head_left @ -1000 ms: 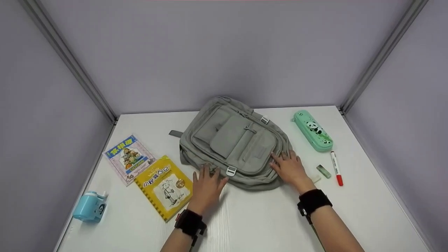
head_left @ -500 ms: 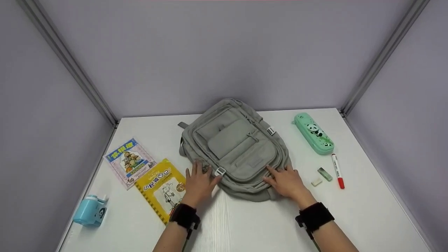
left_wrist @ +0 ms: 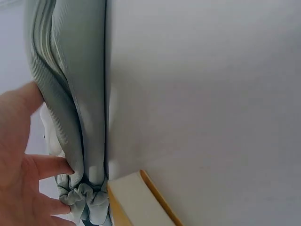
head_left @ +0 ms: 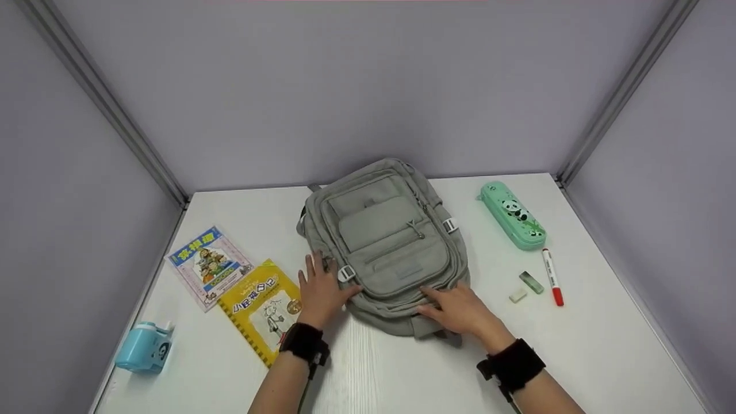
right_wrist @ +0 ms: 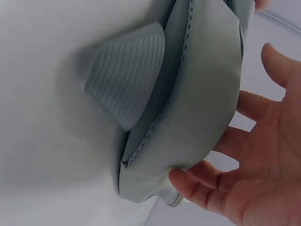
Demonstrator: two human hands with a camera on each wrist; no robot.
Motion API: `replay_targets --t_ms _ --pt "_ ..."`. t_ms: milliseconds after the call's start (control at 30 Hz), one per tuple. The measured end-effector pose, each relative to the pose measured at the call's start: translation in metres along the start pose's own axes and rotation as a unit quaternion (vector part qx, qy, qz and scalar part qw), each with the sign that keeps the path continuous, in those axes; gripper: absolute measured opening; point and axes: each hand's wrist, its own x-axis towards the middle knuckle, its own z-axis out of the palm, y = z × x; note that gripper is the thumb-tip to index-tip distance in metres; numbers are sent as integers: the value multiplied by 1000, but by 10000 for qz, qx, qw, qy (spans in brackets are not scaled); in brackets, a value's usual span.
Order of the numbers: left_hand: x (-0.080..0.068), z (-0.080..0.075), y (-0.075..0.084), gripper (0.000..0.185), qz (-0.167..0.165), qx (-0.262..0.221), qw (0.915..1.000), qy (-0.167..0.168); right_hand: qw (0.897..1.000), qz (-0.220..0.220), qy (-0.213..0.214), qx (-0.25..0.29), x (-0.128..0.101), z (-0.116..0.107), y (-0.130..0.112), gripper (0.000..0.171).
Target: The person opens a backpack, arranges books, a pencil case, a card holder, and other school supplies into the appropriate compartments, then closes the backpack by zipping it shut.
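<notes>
Grey backpack (head_left: 391, 238) lies beyond left hand (head_left: 322, 292) and right hand (head_left: 463, 310), touching both.

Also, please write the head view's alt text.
A person's left hand and right hand touch a grey fabric backpack on a white table. Left are a yellow rectangular book, pink booklet and blue plastic device; right, an oblong green panda case and red-capped white marker.

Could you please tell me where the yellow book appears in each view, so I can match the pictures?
Head: the yellow book lies lower left of centre, partly hidden.
Left wrist: bottom edge, near the middle, cut off by the frame.
Right wrist: not visible.
Shared landmark: the grey backpack, in all three.
</notes>
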Motion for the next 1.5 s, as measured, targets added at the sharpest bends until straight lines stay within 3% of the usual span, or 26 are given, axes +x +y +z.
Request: replay_targets --t_ms 200,300,367,467,567,667,800,967,1133,1500 --pt "2 -7 11 89 50 -12 9990 434 9988 -284 -33 385 -3 4 -11 61" --pt "-4 -14 30 71 465 101 9960 751 9984 -396 16 413 -2 8 -17 62" --pt "-10 -17 45 60 849 139 9935 747 9980 -474 53 421 -2 10 -21 62" --pt "-20 -16 65 51 1240 117 9921 176 9975 -565 69 414 -2 10 -24 61" --pt "-29 -8 74 50 1291 246 9898 -542 9967 -696 109 409 -4 10 -27 58" --pt "-34 0 74 50 1266 409 9868 -923 9963 -758 181 367 -5 9 -28 53" --pt "-34 2 70 52 1325 454 9842 -1087 9965 -617 476 312 -2 0 -23 43" --pt "-33 2 68 53 1315 468 9807 -1368 9939 -243 1029 -310 19 -2 1 36" --pt "-27 0 69 54 1253 343 9772 -1678 9946 154 613 -826 32 4 18 39" --pt "-15 -7 48 53 1514 144 9728 -1749 9977 208 263 -591 28 7 4 40"
